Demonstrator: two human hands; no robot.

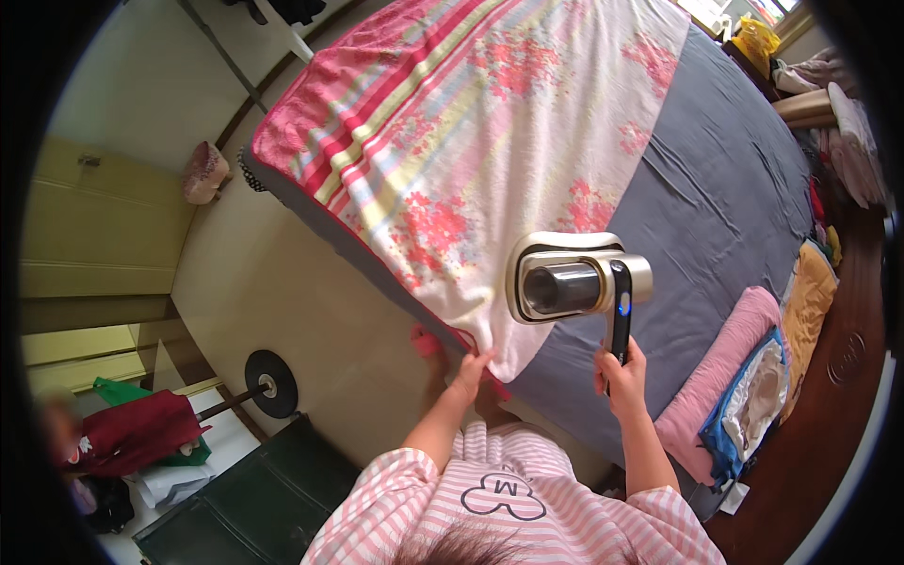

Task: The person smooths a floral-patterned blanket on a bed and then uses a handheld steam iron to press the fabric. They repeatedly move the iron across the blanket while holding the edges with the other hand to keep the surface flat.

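A floral and striped blanket (508, 134) lies over a grey bed sheet (713, 169). My left hand (467, 374) pinches the blanket's near corner at the mattress edge and draws it into folds. In my right hand (623, 374) is the black handle of a handheld mite vacuum cleaner (565, 282), gold and white with a dark see-through dust cup. A blue light glows on the handle. The vacuum's head is over the blanket's right edge; whether it touches the cloth I cannot tell.
A pink rolled bolster (727, 360) and a blue-edged white cloth item (748, 409) lie at the bed's right side. To the left are a barbell plate (271, 383), a dark green padded bench (254, 494) and a small pink stool (205, 173). Pink slippers (426, 340) stand beside the bed.
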